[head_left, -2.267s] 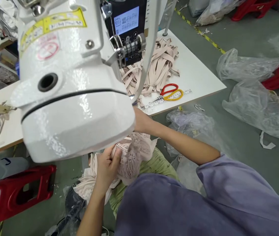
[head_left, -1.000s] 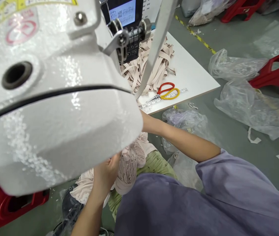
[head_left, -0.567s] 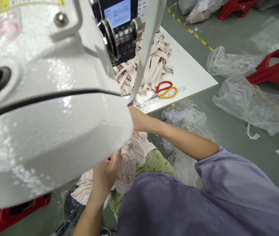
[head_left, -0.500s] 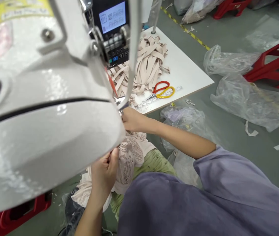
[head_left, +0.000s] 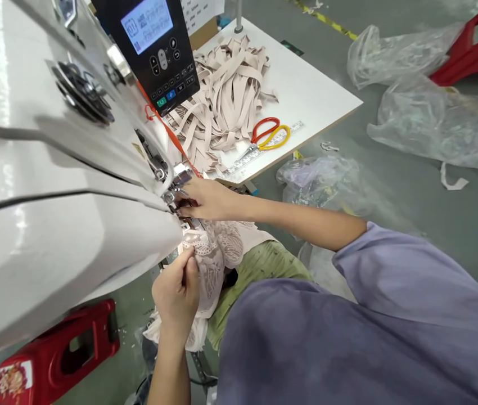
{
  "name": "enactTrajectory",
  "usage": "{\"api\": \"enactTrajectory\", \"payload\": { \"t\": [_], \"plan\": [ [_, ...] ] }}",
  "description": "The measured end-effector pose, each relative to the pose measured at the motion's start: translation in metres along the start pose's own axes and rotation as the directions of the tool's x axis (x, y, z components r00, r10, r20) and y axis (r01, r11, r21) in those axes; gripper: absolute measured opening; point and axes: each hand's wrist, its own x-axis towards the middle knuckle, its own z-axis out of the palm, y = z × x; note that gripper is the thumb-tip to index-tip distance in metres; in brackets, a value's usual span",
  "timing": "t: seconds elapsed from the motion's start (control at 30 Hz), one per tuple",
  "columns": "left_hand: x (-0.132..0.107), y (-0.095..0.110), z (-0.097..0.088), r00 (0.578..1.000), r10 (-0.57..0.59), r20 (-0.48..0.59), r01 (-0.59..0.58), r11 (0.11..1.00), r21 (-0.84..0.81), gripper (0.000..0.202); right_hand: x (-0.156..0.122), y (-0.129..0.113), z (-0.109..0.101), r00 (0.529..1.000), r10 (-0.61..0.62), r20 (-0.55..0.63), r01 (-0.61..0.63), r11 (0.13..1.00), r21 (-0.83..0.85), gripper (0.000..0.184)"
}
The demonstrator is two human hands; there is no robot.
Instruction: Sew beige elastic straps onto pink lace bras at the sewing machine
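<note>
A pale pink lace garment (head_left: 212, 275) hangs from the bed of a white sewing machine (head_left: 108, 225) down onto my lap. My left hand (head_left: 176, 289) is closed, pinching the lace edge between thumb and fingers just in front of the presser foot (head_left: 186, 225). My right hand (head_left: 211, 199) reaches in beside the needle area, its fingers bent together there. The machine's metal parts partly cover those fingertips, and what they hold is hidden.
Beige fabric strips (head_left: 230, 95) lie heaped on the white table (head_left: 323, 95), beside red-and-yellow-handled scissors (head_left: 270, 135) and a printed ruler. A control panel (head_left: 150, 50) stands behind the needle. Plastic bags (head_left: 445, 124) and a red stool (head_left: 74, 349) are on the floor.
The view has shifted, so the machine head sits further left and the needle area and control panel show more fully. My left hand still pinches the lace; my right hand stays by the needle.
</note>
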Motion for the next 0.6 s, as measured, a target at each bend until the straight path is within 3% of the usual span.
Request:
{"api": "enactTrajectory", "payload": {
  "t": [0.4,0.6],
  "plan": [
    [0.0,0.003,0.007,0.996,0.086,-0.023,-0.086,0.996,0.028,0.024,-0.003,0.0,-0.003,1.0,-0.027,-0.015,0.027,0.999,0.027,0.005],
    [-0.011,-0.007,0.011,0.998,-0.044,-0.043,0.048,0.994,0.095,0.034,-0.005,-0.001,-0.003,0.999,-0.018,-0.029,0.02,0.998,0.062,0.004]
  ]
}}
